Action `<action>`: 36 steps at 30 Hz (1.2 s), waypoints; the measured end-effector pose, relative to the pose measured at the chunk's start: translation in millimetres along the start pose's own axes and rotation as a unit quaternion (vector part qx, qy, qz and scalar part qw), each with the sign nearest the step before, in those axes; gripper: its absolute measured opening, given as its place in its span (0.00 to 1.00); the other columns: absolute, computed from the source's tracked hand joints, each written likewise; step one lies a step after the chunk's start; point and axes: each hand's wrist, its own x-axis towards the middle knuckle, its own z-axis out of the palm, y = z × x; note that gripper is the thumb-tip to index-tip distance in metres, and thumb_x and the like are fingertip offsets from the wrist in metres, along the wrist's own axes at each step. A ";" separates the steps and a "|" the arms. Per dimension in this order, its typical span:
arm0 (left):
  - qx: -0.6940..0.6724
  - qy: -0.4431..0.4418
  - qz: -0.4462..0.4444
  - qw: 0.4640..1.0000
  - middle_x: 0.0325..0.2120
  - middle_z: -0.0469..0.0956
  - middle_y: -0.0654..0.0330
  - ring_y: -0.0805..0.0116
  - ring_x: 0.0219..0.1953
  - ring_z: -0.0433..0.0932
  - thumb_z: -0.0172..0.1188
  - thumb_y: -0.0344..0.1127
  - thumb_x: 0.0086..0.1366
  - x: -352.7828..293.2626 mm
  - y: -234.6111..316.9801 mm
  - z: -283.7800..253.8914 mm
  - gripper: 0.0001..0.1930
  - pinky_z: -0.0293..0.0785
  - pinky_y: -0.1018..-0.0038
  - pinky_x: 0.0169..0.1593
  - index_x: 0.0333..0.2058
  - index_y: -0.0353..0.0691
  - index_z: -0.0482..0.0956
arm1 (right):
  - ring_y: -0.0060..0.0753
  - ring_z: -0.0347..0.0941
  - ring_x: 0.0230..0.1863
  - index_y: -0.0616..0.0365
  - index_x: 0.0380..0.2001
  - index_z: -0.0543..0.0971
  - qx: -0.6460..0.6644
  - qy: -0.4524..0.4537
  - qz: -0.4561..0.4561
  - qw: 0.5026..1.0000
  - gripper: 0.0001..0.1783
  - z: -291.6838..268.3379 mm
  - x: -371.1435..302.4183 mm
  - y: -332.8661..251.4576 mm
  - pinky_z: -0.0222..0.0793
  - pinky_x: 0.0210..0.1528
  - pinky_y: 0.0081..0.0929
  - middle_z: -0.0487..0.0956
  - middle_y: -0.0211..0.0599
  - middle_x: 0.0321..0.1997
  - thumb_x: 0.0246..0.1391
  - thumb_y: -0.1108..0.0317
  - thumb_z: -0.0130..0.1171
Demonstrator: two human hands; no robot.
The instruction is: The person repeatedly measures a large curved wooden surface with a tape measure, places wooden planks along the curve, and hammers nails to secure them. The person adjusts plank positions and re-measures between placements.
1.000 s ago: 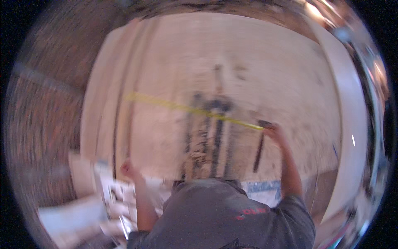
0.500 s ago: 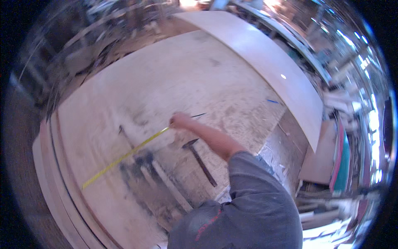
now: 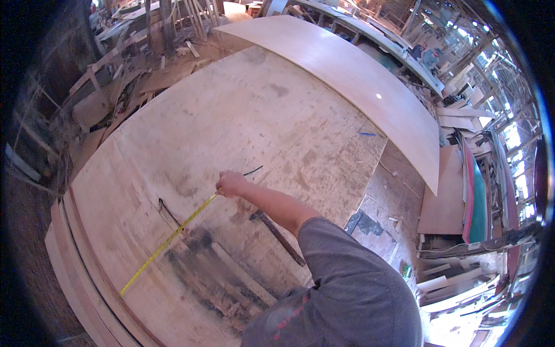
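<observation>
My right hand [image 3: 230, 184] is closed on one end of a yellow tape measure blade [image 3: 167, 242]. From there the blade runs down and left across a large plywood sheet [image 3: 289, 110], to the wooden strips along its left edge. A thin dark stick [image 3: 253, 170], like a pencil, juts out past my knuckles; it seems to be in the same hand. Below my forearm lies a hammer [image 3: 282, 240], its head partly covered by the arm. Under the blade rests a slim dark tool [image 3: 171, 214]. My left hand is out of view.
A smooth pale panel [image 3: 370, 87] overlaps the far right of the sheet. A blue pen [image 3: 367, 134] lies near the sheet's right corner. Long wooden strips [image 3: 87, 272] line the left edge. Stacked boards [image 3: 445, 196] and scrap wood [image 3: 457, 283] stand at the right.
My right hand has shifted left over the sheet, with the tape end and dark stick moving along. The whole view has also shifted slightly and become sharper.
</observation>
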 end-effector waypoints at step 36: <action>-0.199 0.090 -0.129 0.967 0.65 0.63 0.55 0.49 0.66 0.61 0.63 0.65 0.56 -41.8 -64.7 -259.2 0.45 0.57 0.48 0.66 0.65 0.45 0.62 | 0.45 0.76 0.41 0.52 0.37 0.86 -0.010 0.034 -0.067 0.997 0.14 -16.1 18.3 22.7 0.72 0.45 0.37 0.79 0.43 0.37 0.52 0.55 0.66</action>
